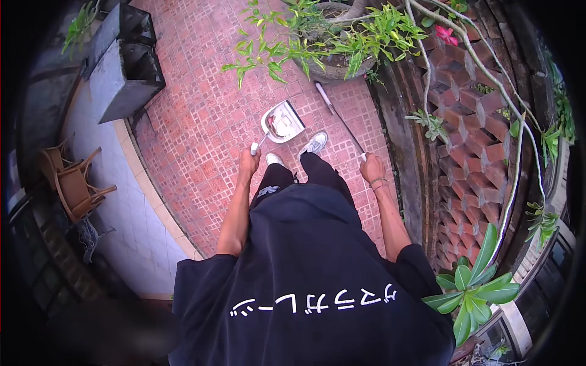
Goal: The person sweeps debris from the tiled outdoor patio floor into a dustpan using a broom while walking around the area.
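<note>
A white dustpan (284, 122) rests on the red tiled floor in front of my shoes, with some dark and reddish debris in it. My left hand (249, 162) is closed round the white end of the dustpan's long handle. On the other side, my right hand (372, 168) grips the white end of a long thin dark stick (348, 128). That stick slants away from me to a pale, narrow head (323, 94) near the plant pot; its bristles cannot be made out.
A large round pot (332, 70) with a leafy plant stands ahead. Along the right runs a lattice brick wall (470, 146) with hanging branches. Grey concrete blocks (125, 79) and a brown chair (74, 186) are at the left, beside a raised pale tiled edge (146, 183).
</note>
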Tool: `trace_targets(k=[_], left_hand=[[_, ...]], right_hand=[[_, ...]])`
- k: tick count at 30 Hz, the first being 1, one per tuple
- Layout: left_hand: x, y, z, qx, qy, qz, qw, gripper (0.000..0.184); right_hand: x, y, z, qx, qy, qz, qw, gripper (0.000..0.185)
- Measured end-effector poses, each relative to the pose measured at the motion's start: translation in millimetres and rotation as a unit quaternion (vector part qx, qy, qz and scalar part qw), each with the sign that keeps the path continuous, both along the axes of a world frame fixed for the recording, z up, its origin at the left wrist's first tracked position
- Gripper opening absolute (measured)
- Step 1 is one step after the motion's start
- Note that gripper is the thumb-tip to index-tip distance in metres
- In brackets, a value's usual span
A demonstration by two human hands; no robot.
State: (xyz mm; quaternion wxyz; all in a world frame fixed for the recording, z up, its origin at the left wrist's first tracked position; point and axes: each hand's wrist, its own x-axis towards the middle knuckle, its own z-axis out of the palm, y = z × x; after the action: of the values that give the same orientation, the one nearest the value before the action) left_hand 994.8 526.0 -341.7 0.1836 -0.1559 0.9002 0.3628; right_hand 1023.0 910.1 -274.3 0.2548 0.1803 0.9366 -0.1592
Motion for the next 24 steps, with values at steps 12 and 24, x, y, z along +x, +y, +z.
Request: trace_targets(k=[12,24], left_hand=[[-19.3,-75.0,-16.6,0.051,-0.011,-0.1,0.994,0.026],[29.2,-295.9,3.3,0.037,0.019,0.048,0.998,0.027]], right_hand=[[38.5,-120.5,-52.0,-0.034,-0.012,-0.008,0.999,0.027],[19.8,-204.2,-1.0,0.029,0.064,-0.044,0.997,0.027]])
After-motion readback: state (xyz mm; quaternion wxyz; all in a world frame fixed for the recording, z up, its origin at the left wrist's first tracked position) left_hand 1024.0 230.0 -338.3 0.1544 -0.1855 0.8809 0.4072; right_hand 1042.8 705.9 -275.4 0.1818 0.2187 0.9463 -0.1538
